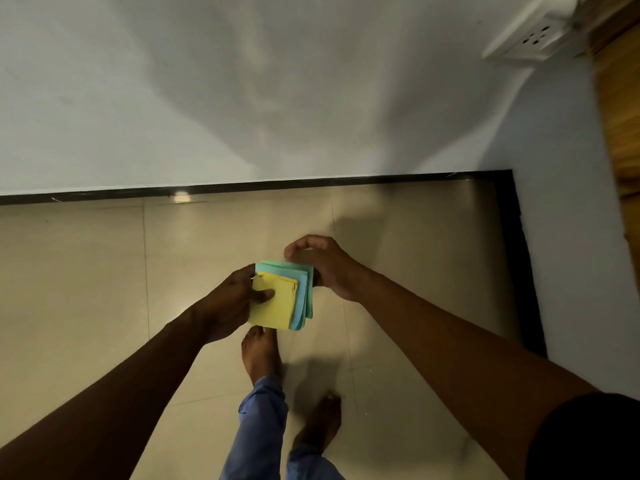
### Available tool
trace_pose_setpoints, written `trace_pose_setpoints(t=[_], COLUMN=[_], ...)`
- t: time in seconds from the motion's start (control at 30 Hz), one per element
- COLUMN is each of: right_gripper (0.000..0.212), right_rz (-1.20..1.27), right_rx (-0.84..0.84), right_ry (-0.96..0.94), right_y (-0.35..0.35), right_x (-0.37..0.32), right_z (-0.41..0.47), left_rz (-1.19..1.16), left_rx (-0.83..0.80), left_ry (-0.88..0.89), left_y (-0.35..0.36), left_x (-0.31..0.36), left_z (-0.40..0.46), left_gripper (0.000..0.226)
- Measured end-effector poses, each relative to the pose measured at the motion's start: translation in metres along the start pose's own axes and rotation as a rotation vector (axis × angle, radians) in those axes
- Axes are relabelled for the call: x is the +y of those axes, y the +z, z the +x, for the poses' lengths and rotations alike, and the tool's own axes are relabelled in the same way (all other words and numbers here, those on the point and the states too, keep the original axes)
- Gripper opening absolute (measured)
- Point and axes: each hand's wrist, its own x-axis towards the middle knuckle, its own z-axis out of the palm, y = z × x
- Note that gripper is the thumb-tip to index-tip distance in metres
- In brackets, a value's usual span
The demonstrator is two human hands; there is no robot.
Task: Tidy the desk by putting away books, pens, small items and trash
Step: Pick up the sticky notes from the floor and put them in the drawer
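A pale wall point(242, 81) with a dark skirting point(242, 186) meets glossy beige floor tiles point(69, 271); a white socket point(533, 32) sits top right.

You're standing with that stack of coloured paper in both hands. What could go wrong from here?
The stack of coloured paper looks loose and fanned: yellow, blue and green sheets sit offset, pinned mainly by the left hand thumb, so sheets may slip out and scatter on the tiled floor.

The right hand only touches the far edge with curled fingers, so support there seems weak.

The bare feet are on a glossy floor; stepping on dropped paper might cause a slip.
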Motion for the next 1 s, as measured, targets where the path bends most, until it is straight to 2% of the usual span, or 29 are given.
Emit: trace_pose_setpoints(t=[0.1,0.17,0.3,0.4,0.53,0.63,0.83,1.0], right_gripper=[0.023,0.027,0.014,0.013,0.015,0.016,0.029,0.024], right_rz=[0.337,0.411,0.283,0.307,0.310,0.245,0.004,-0.091], right_rx=[0.033,0.071,0.137,0.185,0.314,0.383,0.339,0.325], right_ry=[0.008,-0.008,-0.011,-0.043,-0.087,-0.143,-0.308,-0.447], right_y=[0.002,0.005,0.012,0.016,0.014,0.010,-0.005,-0.012], right_x=[0.004,0.007,0.000,-0.016,-0.047,-0.077,-0.141,-0.169], right_z=[-0.019,-0.035,-0.084,-0.127,-0.185,-0.235,-0.347,-0.421], left_rz=[-0.136,-0.201,-0.241,-0.203,-0.059,0.074,0.343,0.410], left_rx=[-0.005,0.010,-0.023,-0.017,0.030,-0.017,-0.183,-0.225], left_ry=[0.026,0.048,0.105,0.147,0.186,0.227,0.309,0.353], left_y=[0.003,0.007,0.018,0.041,0.079,0.102,0.155,0.211], left_x=[0.004,0.007,0.021,0.047,0.094,0.130,0.184,0.194], left_z=[-0.012,-0.021,-0.044,-0.072,-0.126,-0.174,-0.271,-0.321], left_gripper=[0.044,0.046,0.053,0.055,0.044,0.045,0.052,0.051])
